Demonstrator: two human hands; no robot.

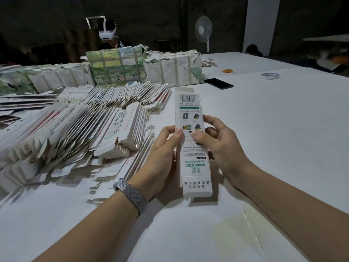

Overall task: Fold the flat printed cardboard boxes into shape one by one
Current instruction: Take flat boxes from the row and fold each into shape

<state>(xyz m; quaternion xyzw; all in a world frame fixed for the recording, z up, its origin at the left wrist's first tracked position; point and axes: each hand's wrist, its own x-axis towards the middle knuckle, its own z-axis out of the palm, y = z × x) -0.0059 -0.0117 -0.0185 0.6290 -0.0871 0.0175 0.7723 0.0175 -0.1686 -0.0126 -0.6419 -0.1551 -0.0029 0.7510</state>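
Above the white table (264, 129), centre | I see left hand (162, 157) and right hand (221, 146) pinching the printed box (190, 118) at its long edges, thumbs on top | likely squeezing it open; flat stack (85, 133) waits left

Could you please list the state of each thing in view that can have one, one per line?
Printed box: held off the table, both end flaps unfolded.
Left hand: grips the box's left edge.
Right hand: grips the box's right edge, thumb on the printed face.
Flat boxes: unfolded, heaped on the left.
Wrapped bundles: strapped, paper torn.
Phone: lying flat, screen dark.
Tape roll: lying flat.
Fan: upright; running or not, cannot tell.
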